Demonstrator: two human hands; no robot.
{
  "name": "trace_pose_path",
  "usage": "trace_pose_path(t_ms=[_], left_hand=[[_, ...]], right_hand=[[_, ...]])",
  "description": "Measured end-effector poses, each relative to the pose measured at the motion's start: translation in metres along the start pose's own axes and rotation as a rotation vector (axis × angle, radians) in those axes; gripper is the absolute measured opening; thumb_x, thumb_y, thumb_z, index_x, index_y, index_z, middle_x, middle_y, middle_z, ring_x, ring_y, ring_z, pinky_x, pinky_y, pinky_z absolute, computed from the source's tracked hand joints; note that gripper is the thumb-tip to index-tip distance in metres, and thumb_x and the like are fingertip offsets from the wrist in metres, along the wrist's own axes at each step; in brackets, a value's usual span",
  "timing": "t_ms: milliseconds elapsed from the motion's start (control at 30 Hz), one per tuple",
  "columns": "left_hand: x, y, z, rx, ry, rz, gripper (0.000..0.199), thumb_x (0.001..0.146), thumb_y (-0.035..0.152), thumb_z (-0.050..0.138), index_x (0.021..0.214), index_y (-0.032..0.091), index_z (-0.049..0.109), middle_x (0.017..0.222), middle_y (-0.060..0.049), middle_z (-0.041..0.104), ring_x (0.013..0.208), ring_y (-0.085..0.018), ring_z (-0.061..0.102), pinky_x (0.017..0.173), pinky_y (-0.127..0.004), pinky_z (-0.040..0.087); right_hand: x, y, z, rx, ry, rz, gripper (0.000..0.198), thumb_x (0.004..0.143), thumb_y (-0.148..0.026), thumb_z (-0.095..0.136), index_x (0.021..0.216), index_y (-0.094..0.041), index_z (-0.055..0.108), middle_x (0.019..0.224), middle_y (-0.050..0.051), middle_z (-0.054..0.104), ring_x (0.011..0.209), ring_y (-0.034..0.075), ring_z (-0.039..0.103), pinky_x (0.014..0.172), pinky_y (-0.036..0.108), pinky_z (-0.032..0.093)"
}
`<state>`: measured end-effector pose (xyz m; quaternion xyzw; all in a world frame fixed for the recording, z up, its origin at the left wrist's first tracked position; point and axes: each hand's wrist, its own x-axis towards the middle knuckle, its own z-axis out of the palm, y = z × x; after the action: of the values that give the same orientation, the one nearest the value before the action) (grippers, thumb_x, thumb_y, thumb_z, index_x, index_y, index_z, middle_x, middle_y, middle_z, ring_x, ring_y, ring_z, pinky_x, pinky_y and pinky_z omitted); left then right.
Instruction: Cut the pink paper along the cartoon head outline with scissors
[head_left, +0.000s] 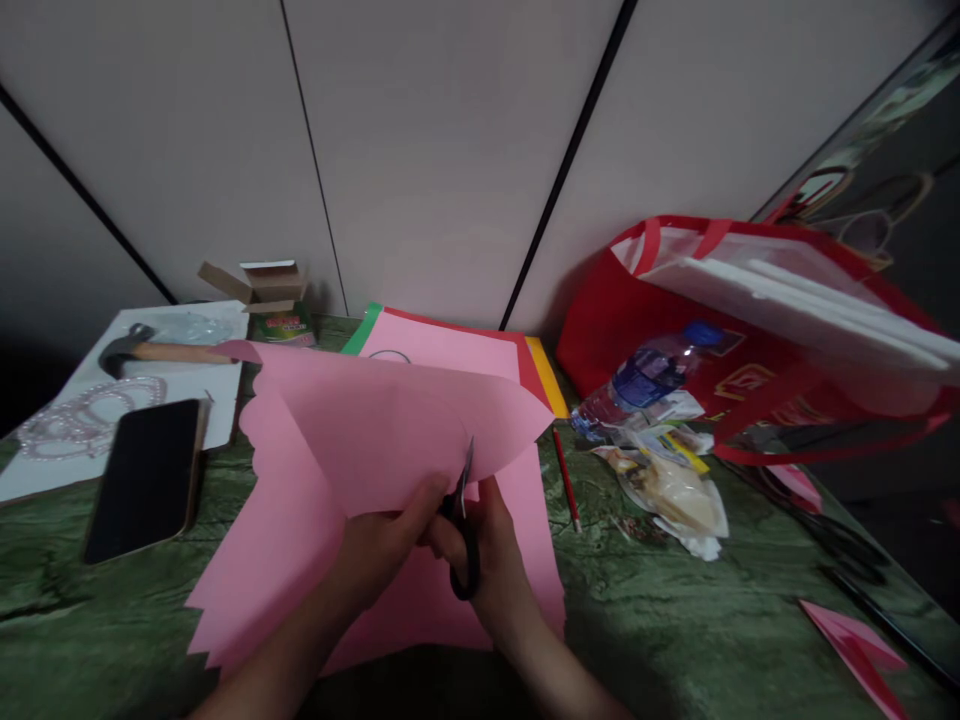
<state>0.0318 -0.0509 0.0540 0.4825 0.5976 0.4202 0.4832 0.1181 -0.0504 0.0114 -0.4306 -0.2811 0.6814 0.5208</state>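
Observation:
My left hand pinches the lower edge of a pink paper sheet, thumb on top. In my right hand is a pair of scissors with black handles, fingers wrapped round the loops. The blades point up and away from me, against the sheet near its lower right edge, and part of them is hidden by the paper. The raised sheet curls at its left corner. Beneath it lie more pink sheets with scalloped and jagged left edges.
Left are a phone, a hammer, beads and an opened box. Right are a red pencil, a plastic bottle, wrappers, a red bag, black-handled scissors and folded pink paper. A wall stands behind.

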Motion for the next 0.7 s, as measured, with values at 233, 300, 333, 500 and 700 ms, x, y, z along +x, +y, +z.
trace_pose_path(t_ms=[233, 300, 333, 500, 700], left_hand=[[0.0046, -0.0044, -0.0004, -0.107, 0.031, -0.053, 0.047, 0.075, 0.032, 0.054, 0.030, 0.022, 0.051, 0.032, 0.001, 0.053, 0.039, -0.013, 0.050, 0.044, -0.023, 0.045], [0.0048, -0.0039, 0.0001, -0.118, 0.032, -0.061, 0.047, 0.075, 0.032, 0.055, 0.030, 0.021, 0.051, 0.032, 0.001, 0.052, 0.038, -0.012, 0.049, 0.043, -0.022, 0.044], [0.0045, -0.0028, 0.0003, -0.122, 0.034, -0.059, 0.047, 0.075, 0.031, 0.055, 0.029, 0.021, 0.051, 0.031, 0.001, 0.052, 0.038, -0.012, 0.049, 0.042, -0.022, 0.043], [0.0020, 0.0040, 0.0001, -0.136, 0.015, -0.034, 0.051, 0.078, 0.026, 0.051, 0.027, 0.021, 0.050, 0.030, 0.001, 0.050, 0.037, -0.011, 0.047, 0.042, -0.021, 0.043], [0.0024, 0.0036, -0.0014, -0.118, 0.038, -0.014, 0.052, 0.078, 0.025, 0.052, 0.026, 0.022, 0.046, 0.029, 0.002, 0.048, 0.036, -0.010, 0.046, 0.046, -0.022, 0.045]], right_hand=[[-0.0026, 0.0001, -0.0009, -0.113, 0.006, -0.058, 0.034, 0.069, -0.048, 0.062, 0.085, -0.019, 0.054, 0.050, -0.003, 0.052, 0.047, 0.015, 0.049, 0.047, 0.026, 0.040], [-0.0009, 0.0010, -0.0020, -0.133, -0.002, -0.024, 0.031, 0.076, -0.050, 0.053, 0.075, -0.018, 0.055, 0.045, -0.003, 0.048, 0.046, 0.015, 0.049, 0.047, 0.027, 0.040], [0.0000, 0.0015, -0.0026, -0.139, 0.000, -0.018, 0.033, 0.079, -0.050, 0.050, 0.072, -0.018, 0.054, 0.043, -0.003, 0.047, 0.045, 0.015, 0.049, 0.046, 0.027, 0.040], [0.0009, 0.0029, -0.0049, -0.203, 0.002, -0.059, 0.028, 0.077, -0.047, 0.057, 0.081, -0.019, 0.052, 0.045, -0.004, 0.050, 0.044, 0.014, 0.050, 0.044, 0.025, 0.039], [-0.0020, 0.0004, -0.0033, -0.300, 0.035, -0.137, 0.040, 0.066, -0.034, 0.067, 0.093, -0.022, 0.040, 0.051, -0.008, 0.052, 0.042, 0.011, 0.049, 0.040, 0.021, 0.036]])
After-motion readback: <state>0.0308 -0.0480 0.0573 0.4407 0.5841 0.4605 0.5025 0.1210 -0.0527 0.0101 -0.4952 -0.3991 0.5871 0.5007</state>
